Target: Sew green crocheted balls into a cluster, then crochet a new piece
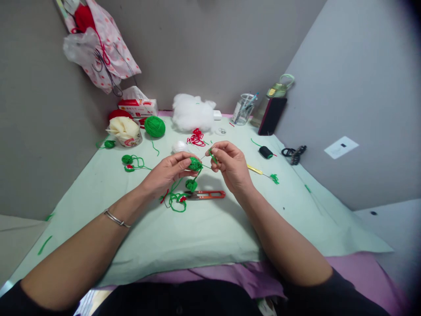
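Note:
My left hand (169,172) grips a small green crocheted piece (195,164) between thumb and fingers. To its right, the fingers of my right hand (230,166) are pinched on green yarn (213,156). Thin dark lines span the short gap between the hands; whether they are needle or thread I cannot tell. A green crocheted ball (191,184) hangs or lies just below the held piece. Under the hands, orange-handled thread snips (207,194) lie on the cloth beside a tangle of green yarn with a red-and-white crocheted bit (182,199).
Behind the hands are white stuffing (193,112), red yarn scraps (196,138) and a green yarn ball (155,126). A yellow crochet hook (255,170) and black thread spool (265,152) lie to the right. A phone (272,116) leans against a bottle (279,90) near a plastic cup (244,109).

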